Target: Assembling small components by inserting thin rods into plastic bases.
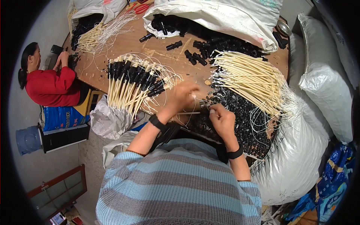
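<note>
My left hand point(182, 96) is smeared by motion above the table's front part, so its fingers do not show plainly. To its right, my right hand point(224, 120) is closed in a pinch at a small dark piece whose kind I cannot make out. A single cream tube point(190, 113) lies between the hands with a thin white cord near it. Beside my right hand spreads a heap of small black and clear parts point(240, 120). Left of my left hand is a fan of cream tubes with black fittings point(131, 80), their white cords looping out.
A bundle of cream tubes point(249, 77) lies at the right. Behind it, a white sack point(213, 17) spills black fittings point(174, 45). Full sacks point(322, 67) stand along the right edge. Red scissors point(141, 8) lie at the back. A person in red point(50, 84) works at the left.
</note>
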`<state>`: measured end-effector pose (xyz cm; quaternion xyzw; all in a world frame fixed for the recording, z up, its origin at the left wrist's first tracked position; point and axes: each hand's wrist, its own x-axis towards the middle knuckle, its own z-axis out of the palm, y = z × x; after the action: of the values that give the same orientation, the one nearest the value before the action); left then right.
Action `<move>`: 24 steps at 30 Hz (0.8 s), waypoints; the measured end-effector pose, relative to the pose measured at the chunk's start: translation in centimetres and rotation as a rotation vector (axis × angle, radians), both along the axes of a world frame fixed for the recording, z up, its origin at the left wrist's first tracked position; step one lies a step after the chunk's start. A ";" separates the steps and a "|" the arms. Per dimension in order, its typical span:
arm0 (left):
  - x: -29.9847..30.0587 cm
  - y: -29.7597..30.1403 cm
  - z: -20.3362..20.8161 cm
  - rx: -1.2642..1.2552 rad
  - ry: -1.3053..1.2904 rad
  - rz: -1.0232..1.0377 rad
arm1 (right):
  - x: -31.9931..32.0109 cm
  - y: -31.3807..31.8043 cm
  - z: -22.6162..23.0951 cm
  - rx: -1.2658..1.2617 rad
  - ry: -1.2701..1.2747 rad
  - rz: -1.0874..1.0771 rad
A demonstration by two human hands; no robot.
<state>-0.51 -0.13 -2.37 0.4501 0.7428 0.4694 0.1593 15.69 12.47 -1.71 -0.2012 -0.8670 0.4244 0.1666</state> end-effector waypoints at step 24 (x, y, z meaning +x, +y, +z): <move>4.7 4.4 1.2 0.247 0.095 -0.135 | -0.5 1.9 -3.0 -0.471 0.083 -0.231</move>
<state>4.24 4.31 -1.13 0.5368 0.6542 0.5236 0.0986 15.18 14.34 -4.74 -0.3144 -0.7081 0.6004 0.1982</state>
